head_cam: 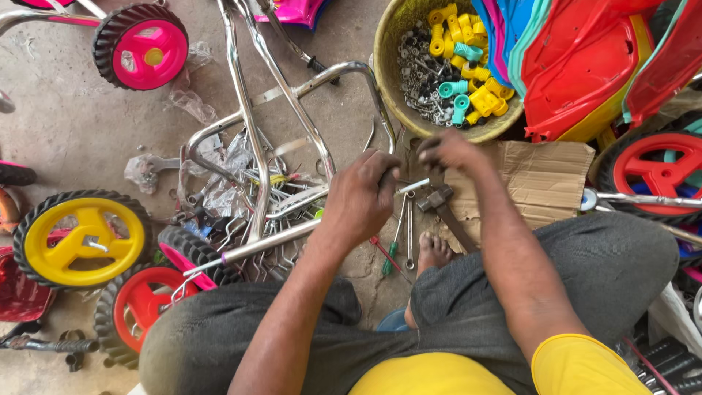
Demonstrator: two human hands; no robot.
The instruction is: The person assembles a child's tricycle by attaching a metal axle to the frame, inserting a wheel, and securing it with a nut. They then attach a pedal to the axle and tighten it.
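- Round basket (388, 86), worn yellowish rim, sits on the concrete floor (66, 124) and serves as landmark. Inside: grey nuts and bolts (423, 73) heaped on its left side, yellow plastic fittings (468, 44) and a few teal fittings (455, 89) on its right.
- Just below the basket, both hands work close together. Left hand (358, 201) is closed in a fist around a chrome rod (256, 246) that runs down-left, away from the basket. A short bright end (414, 186) shows between the two hands.
- Right hand (452, 150), directly under the basket rim, has fingers curled tight; what it pinches is too small to tell.
- Below the right hand: a hammer (437, 199) with dark metal head, lying on flattened brown cardboard (541, 175).
- Further below the basket, near a bare foot (433, 251): a green-handled screwdriver (392, 252) and a slim steel spanner (410, 227).
- Left of the basket: bent chrome frame tubes (292, 91), smooth and shiny, over crumpled clear plastic wrap (219, 194).
- Far left of the basket: ribbed black tyres on a yellow wheel (80, 238), a red wheel (146, 303) and a pink wheel (142, 47).
- Right of the basket: stacked glossy red plastic shells (585, 66), and another red-spoked wheel (651, 172) below them.
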